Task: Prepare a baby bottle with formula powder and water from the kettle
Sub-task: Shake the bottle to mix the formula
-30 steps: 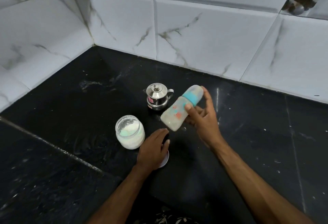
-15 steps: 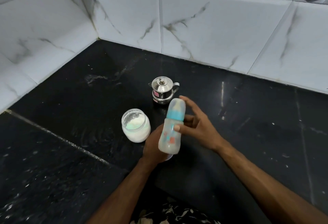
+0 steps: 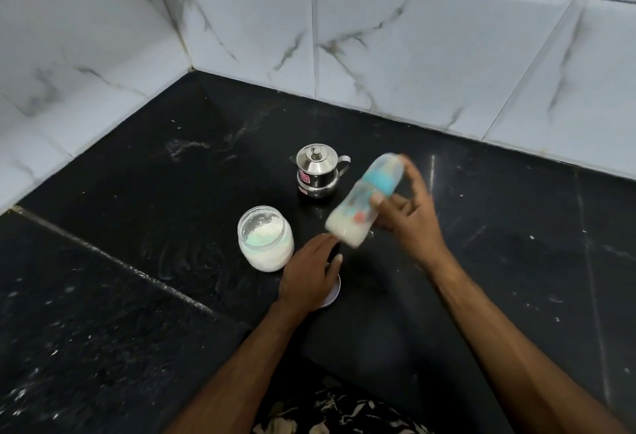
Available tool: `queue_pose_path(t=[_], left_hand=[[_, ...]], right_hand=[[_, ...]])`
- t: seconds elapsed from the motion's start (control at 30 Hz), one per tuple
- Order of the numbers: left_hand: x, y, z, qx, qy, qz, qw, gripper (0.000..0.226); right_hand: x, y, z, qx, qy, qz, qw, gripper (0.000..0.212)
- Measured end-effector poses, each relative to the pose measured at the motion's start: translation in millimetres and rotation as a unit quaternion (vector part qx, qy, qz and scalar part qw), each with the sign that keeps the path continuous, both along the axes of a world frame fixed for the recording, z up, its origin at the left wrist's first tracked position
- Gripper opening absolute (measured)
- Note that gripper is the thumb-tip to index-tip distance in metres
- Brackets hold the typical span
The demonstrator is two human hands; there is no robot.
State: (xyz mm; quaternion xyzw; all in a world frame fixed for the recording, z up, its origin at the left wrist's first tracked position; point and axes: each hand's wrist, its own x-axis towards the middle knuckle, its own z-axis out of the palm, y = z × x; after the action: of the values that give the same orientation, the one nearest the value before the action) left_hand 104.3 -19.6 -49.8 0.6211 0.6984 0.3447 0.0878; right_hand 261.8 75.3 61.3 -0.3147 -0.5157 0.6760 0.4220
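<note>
1. Across the lower two thirds of the frame stretches the black stone counter (image 3: 137,296), speckled with white flecks and meeting white marble-patterned wall tiles (image 3: 413,55) along its upper edge and at the upper left.
2. Right of centre, the right hand (image 3: 409,216) is raised above the counter and grips the baby bottle (image 3: 361,206), thumb across its front and fingers curled behind the blue collar. The bottle is tilted, its cap end toward the upper right and its base toward the lower left; it is motion-blurred. Milky white liquid fills its lower part, and a small red mark shows on its side.
3. Just below and left of the bottle's base, the left hand (image 3: 309,275) lies palm down with fingers relaxed and straight, resting on a white round lid (image 3: 334,292) that lies flat on the counter; only the lid's right edge shows past the hand. The bottle's base hangs near these fingertips; whether they touch cannot be told.
4. Left of the left hand, just beside it, stands an open glass jar (image 3: 265,239), upright, roughly half full of white powder, with powder smeared on its inner wall.
5. Above the jar and left of the bottle's upper end stands a small steel kettle (image 3: 317,172), upright, lid on with a knob, handle to the right, red label on its front. Its contents are hidden.
</note>
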Motion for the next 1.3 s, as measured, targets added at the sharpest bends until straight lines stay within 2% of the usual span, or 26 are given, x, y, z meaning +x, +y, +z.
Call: queue_pose_path(t=[0.07, 0.1, 0.2, 0.23, 0.27, 0.37, 0.43, 0.47, 0.53, 0.6, 0.7, 0.77, 0.83, 0.87, 0.93, 0.97, 1.0, 1.1, 1.13, 1.2, 1.3], left_hand=[[0, 1, 1, -0.002, 0.044, -0.016, 0.999, 0.035], [0, 0, -1, -0.014, 0.042, -0.015, 0.999, 0.033], [-1, -9, -2, -0.045, -0.078, 0.037, 0.995, 0.039], [-1, -10, -3, -0.054, -0.115, 0.048, 0.991, 0.039], [-1, -10, -1, -0.04, -0.096, 0.047, 0.993, 0.036], [0, 1, -1, -0.009, 0.037, 0.0, 0.999, 0.035], [0, 0, 3, -0.005, 0.034, -0.01, 0.999, 0.035], [-1, -2, 1, -0.01, -0.001, 0.001, 1.0, 0.037], [-2, -11, 2, -0.043, -0.16, 0.018, 0.986, 0.05], [0, -12, -1, -0.05, -0.2, 0.016, 0.978, 0.053], [0, -4, -1, -0.013, -0.021, 0.015, 1.0, 0.036], [0, 2, 1, -0.008, 0.034, -0.004, 0.999, 0.033], [0, 1, -4, -0.009, 0.033, 0.004, 0.999, 0.03], [-1, -2, -8, -0.028, 0.004, 0.026, 0.999, 0.029], [-5, -12, -16, -0.075, -0.117, 0.051, 0.989, 0.046], [-4, -14, -19, -0.092, -0.171, 0.047, 0.98, 0.053], [-4, -14, -18, -0.095, -0.187, 0.052, 0.976, 0.053], [-2, -2, -9, -0.02, 0.022, 0.029, 0.999, 0.036], [0, 3, -6, -0.009, 0.051, 0.008, 0.999, 0.033], [-1, 3, -6, -0.004, 0.03, 0.012, 0.999, 0.032], [-5, -11, -12, -0.022, -0.102, 0.01, 0.995, 0.049]], right_hand=[[-1, 5, 3, -0.012, 0.027, -0.036, 0.999, 0.079], [-3, 2, 1, -0.006, 0.014, -0.017, 1.0, 0.079], [-7, -18, -7, 0.03, -0.054, 0.132, 0.989, 0.079], [-7, -20, -9, 0.039, -0.064, 0.15, 0.986, 0.079], [-8, -18, -8, 0.038, -0.054, 0.132, 0.989, 0.078], [-6, -4, 1, -0.024, 0.021, -0.005, 0.999, 0.079], [-5, -4, 1, -0.031, 0.031, -0.021, 0.999, 0.079], [-6, -9, -2, -0.024, 0.013, 0.008, 1.0, 0.079], [-7, -23, -9, 0.01, -0.04, 0.114, 0.993, 0.079], [-8, -27, -13, 0.04, -0.064, 0.168, 0.983, 0.078], [-7, -11, -3, 0.002, 0.0, 0.05, 0.999, 0.077], [-6, 0, 2, -0.021, 0.036, -0.029, 0.999, 0.077], [-8, -4, -4, -0.025, 0.038, -0.022, 0.999, 0.079], [-11, -11, -9, -0.015, 0.024, 0.016, 0.999, 0.079], [-15, -26, -19, 0.023, -0.017, 0.134, 0.991, 0.078], [-15, -30, -22, 0.035, -0.029, 0.166, 0.985, 0.077], [-16, -29, -20, 0.033, -0.024, 0.159, 0.986, 0.077], [-12, -12, -7, -0.032, 0.027, 0.014, 0.999, 0.078], [-10, -8, -5, -0.041, 0.038, -0.014, 0.998, 0.078], [-9, -11, -6, -0.036, 0.026, 0.002, 0.999, 0.078], [-8, -27, -15, 0.023, -0.054, 0.151, 0.987, 0.077]])
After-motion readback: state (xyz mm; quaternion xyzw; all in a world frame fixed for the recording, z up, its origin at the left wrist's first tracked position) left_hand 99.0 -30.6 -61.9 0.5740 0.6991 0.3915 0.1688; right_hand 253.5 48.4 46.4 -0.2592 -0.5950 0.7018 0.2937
